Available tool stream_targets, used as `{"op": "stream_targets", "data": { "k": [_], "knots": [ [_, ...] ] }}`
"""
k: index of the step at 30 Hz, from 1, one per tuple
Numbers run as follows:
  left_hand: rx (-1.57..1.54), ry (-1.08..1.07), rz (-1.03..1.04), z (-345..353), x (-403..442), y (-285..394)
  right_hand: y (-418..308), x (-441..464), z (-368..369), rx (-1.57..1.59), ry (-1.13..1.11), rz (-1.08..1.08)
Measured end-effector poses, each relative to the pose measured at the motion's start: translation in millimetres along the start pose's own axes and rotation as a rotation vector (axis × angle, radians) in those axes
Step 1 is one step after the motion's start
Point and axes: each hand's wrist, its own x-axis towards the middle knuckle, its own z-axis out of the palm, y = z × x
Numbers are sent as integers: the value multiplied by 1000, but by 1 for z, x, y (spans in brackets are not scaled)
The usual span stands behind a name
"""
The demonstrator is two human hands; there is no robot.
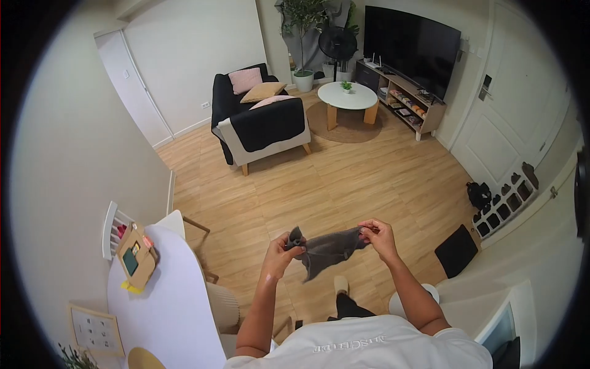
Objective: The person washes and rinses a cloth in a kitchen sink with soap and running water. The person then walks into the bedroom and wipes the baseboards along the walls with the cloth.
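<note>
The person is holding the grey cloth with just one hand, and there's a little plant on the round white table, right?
Not quite: it's two hands, not one. The head view shows the left hand and the right hand both holding the grey cloth. The little plant is indeed on the round white table.

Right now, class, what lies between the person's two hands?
In the head view, a grey cloth spans the gap, held by the left hand on one side and the right hand on the other.
</note>
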Motion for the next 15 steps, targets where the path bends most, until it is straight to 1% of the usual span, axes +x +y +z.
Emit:
{"op": "stream_targets", "data": {
  "k": [2, 4, 5, 6, 8, 9, 10, 11, 12, 13, 14, 15],
  "knots": [
    [32, 10, 41, -10, 34, 9, 11, 50, 9, -10, -14, -17],
    [52, 111, 168, -23, 67, 13, 16, 98, 23, 56, -55, -39],
    [110, 96, 65, -33, 75, 26, 13, 123, 32, 26, -98, -44],
    [94, 111, 70, -37, 88, 38, 12, 148, 43, 11, -114, -46],
    [42, 237, -1, -49, 120, 64, 6, 203, 74, 20, -176, -55],
    [27, 239, 36, -55, 134, 78, -2, 225, 91, 18, -195, -51],
    [24, 257, 37, -62, 146, 95, -16, 250, 110, 47, -265, -54],
    [-78, 255, 87, -71, 158, 112, -25, 273, 132, 77, -333, -56],
    [-179, 249, 137, -83, 173, 122, -27, 293, 156, 176, -414, -89],
    [-311, 210, 240, -101, 190, 128, -35, 312, 182, 273, -494, -127],
    [-313, 218, 247, -116, 209, 137, -41, 325, 209, 430, -593, -17],
    [-520, 224, 345, -129, 231, 150, -52, 334, 239, 584, -689, 95]
  ]
}}
